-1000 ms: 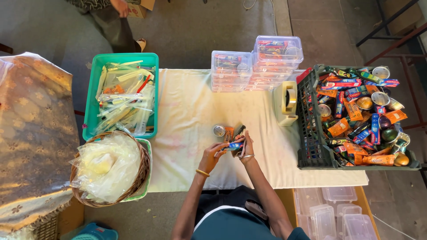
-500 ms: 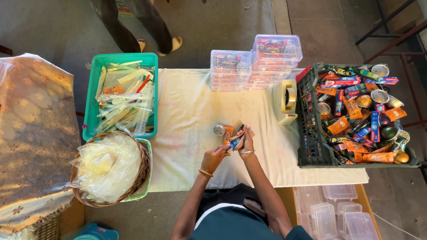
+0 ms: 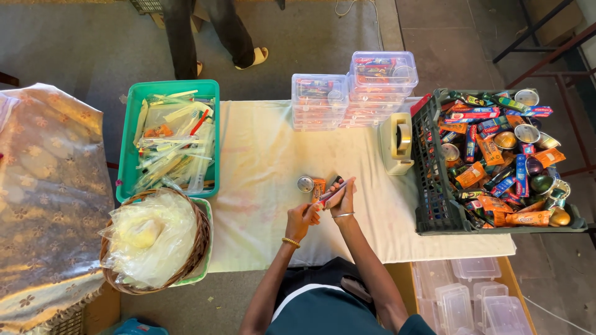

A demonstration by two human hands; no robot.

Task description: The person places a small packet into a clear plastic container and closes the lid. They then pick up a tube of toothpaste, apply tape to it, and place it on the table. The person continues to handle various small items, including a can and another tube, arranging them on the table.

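Right, both my hands are together at the centre of the frame, low over the cream-covered desk (image 3: 261, 161). My left hand (image 3: 302, 220) has its grip closed round the near end of a slim packet (image 3: 331, 192), red and blue with a pale edge; my right hand (image 3: 343, 197) is closed over the far end, fingers pinching it flat. A second ago that packet was up a bit higher and more bunched between my palms; now it's drawn out lengthwise and angled toward the upper right, so I read that as me straightening it out.

Just beyond my fingers, a small round tin (image 3: 305, 183) and an orange packet (image 3: 318, 186) sit on the cloth, touching or nearly so, and neither has budged.

Upper left, the green tray (image 3: 133, 142) of clear-wrapped toothbrushes; below it the wicker basket (image 3: 200, 242) of plastic bags. Top centre, stacked clear lidded boxes (image 3: 354, 90). Right of me, a tape dispenser (image 3: 397, 141) beside the black crate (image 3: 434, 211) heaped with tubes and tins. Someone's legs (image 3: 198, 31) have moved across the top edge.
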